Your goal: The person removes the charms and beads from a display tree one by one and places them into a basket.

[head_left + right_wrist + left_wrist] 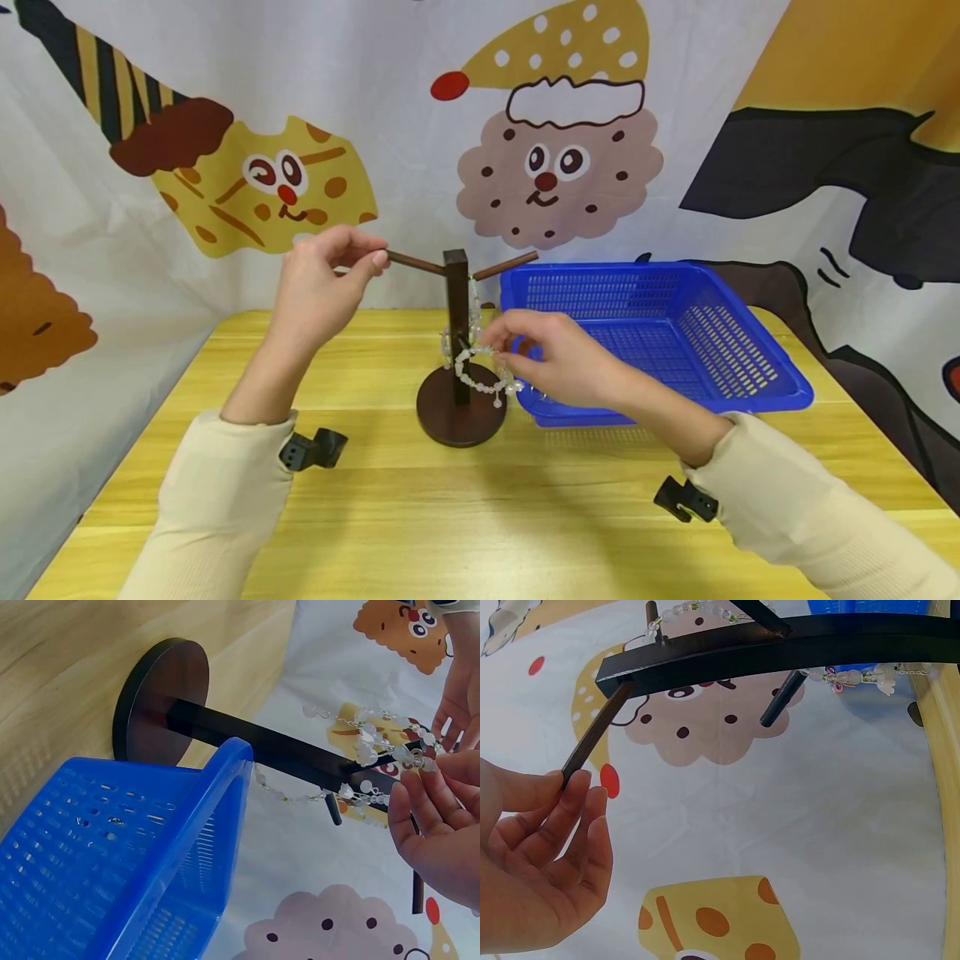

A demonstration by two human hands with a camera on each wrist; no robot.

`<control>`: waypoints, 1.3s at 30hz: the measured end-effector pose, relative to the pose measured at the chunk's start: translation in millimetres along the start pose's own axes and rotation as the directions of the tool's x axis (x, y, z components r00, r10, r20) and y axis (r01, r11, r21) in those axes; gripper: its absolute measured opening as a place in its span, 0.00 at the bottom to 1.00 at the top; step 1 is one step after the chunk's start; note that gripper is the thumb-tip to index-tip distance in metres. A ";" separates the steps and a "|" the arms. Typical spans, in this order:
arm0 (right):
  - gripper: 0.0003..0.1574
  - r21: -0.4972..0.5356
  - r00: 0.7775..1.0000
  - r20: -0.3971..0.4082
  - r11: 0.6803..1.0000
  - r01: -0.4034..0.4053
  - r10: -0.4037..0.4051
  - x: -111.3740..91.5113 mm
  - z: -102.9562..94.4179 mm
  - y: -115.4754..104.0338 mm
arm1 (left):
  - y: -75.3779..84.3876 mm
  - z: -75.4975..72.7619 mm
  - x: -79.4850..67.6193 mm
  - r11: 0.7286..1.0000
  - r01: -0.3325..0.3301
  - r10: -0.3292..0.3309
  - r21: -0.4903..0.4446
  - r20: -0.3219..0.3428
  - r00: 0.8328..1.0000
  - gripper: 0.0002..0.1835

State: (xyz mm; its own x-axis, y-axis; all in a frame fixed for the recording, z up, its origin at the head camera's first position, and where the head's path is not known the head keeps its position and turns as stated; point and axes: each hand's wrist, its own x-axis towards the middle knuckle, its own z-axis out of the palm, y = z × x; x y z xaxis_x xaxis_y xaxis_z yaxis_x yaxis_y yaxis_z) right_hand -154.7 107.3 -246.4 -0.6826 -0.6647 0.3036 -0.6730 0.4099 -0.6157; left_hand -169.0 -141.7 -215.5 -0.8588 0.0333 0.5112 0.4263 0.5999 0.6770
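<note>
A dark wooden stand (pixel 457 300) with a square post, side pegs and a round base stands upright on the table. My left hand (pixel 318 283) pinches the end of its upper left peg (pixel 596 735) between thumb and fingers. In my right hand (pixel 558 358), thumb and fingertips pinch a pale beaded bracelet (pixel 483 387) beside the post. Its loop overlaps a lower peg (pixel 382 759) in the right wrist view, with small charms dangling. Another beaded bracelet (pixel 475 304) hangs from the upper right peg (pixel 506 265). More clear beads (pixel 446 346) show behind the post, partly hidden.
A blue plastic basket (pixel 757 346) with slotted walls stands right of the stand, its near left corner close behind my right hand. The yellow wood-grain table (pixel 360 500) ends at a white cartoon-print cloth (pixel 405 167) behind.
</note>
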 end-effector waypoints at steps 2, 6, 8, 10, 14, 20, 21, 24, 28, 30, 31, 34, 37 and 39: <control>0.12 0.007 1.000 0.007 1.000 0.002 -0.002 -0.9 -0.2 0.0 | 0.0 0.1 -0.1 1.000 0.001 -0.001 0.000 0.002 1.000 0.08; 0.13 0.013 1.000 0.008 1.000 0.002 -0.002 -2.6 -0.5 1.2 | 0.1 0.2 -0.3 1.000 0.003 -0.003 0.001 0.005 1.000 0.08; 0.13 0.011 1.000 0.001 1.000 0.004 -0.004 -3.3 -0.9 2.1 | 0.1 0.2 -0.3 1.000 0.004 -0.004 0.000 0.005 1.000 0.08; 0.12 0.009 1.000 -0.007 1.000 0.010 -0.010 -3.9 -1.6 3.4 | 0.1 0.2 -0.3 1.000 0.003 -0.003 0.000 0.004 1.000 0.09; 0.12 0.004 1.000 -0.013 1.000 0.023 -0.023 -5.2 -3.6 5.6 | 0.2 0.0 -0.2 1.000 0.006 -0.006 0.000 0.006 1.000 0.09; 0.12 -0.014 1.000 -0.010 1.000 0.015 -0.015 -8.0 -8.4 9.3 | 0.5 0.1 -0.2 1.000 0.001 -0.001 0.002 0.006 1.000 0.08; 0.12 -0.014 1.000 -0.009 1.000 0.008 -0.008 -8.6 -9.4 10.0 | 0.5 0.1 -0.1 1.000 0.000 0.000 0.002 0.007 1.000 0.08; 0.12 -0.020 1.000 -0.013 1.000 -0.006 0.006 -10.7 -12.5 12.6 | 0.2 0.0 0.1 1.000 -0.001 0.001 0.003 0.008 1.000 0.08; 0.11 -0.016 0.999 -0.028 1.000 -0.015 0.015 -13.1 -16.5 15.4 | 0.1 -0.6 0.3 1.000 0.001 -0.001 0.004 0.008 1.000 0.08; 0.10 -0.009 0.999 -0.034 1.000 -0.024 0.023 -14.7 -18.6 16.6 | 0.4 -0.9 0.3 1.000 -0.001 0.001 0.006 0.007 1.000 0.08; 0.11 -0.009 0.999 -0.036 1.000 -0.029 0.029 -15.7 -19.6 17.3 | 0.6 -0.9 0.3 1.000 -0.002 0.002 0.007 0.007 1.000 0.08; 0.11 -0.009 0.998 -0.040 0.999 -0.047 0.046 -19.0 -22.5 19.7 | 1.2 -0.8 0.4 1.000 -0.004 0.004 0.009 0.006 1.000 0.08; 0.11 -0.015 0.998 -0.046 0.999 -0.052 0.052 -22.6 -25.2 22.3 | 1.3 -0.6 0.4 1.000 -0.005 0.005 0.011 0.007 1.000 0.08; 0.10 -0.015 0.997 -0.053 0.998 -0.057 0.056 -25.4 -26.8 24.0 | 1.2 -0.5 0.4 1.000 -0.004 0.004 0.012 0.008 1.000 0.08</control>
State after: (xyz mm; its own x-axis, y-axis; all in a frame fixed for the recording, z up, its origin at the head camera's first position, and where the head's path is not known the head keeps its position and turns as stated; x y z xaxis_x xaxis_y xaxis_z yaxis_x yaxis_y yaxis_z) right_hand -161.2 150.8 -249.4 -0.7335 -0.6065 0.3068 -0.6370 0.4562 -0.6214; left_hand -168.7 -141.4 -214.2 -0.8591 0.0420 0.5100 0.4266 0.6092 0.6685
